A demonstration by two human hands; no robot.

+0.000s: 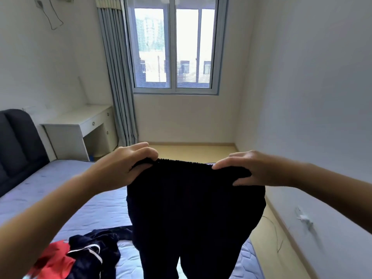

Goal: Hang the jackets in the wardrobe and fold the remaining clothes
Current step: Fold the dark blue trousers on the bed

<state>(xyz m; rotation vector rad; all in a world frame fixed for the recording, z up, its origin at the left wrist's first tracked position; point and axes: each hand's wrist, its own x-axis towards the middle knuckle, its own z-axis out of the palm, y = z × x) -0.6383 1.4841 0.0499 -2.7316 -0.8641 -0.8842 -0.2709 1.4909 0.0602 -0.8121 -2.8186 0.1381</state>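
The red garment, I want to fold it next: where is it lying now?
In the head view, the red garment lies crumpled at the lower left on the bed, against a navy garment on its right.

A quilted blue-grey mattress [96, 208] fills the lower left and centre of the frame, its dark padded headboard [18, 141] at the left edge. Two garments lie crumpled on it at the lower left, touching: a red garment [54, 258] and a navy garment [94, 250] with white piping. Along the right runs pale floor [267, 228] with a thin cable [278, 238] lying on it.
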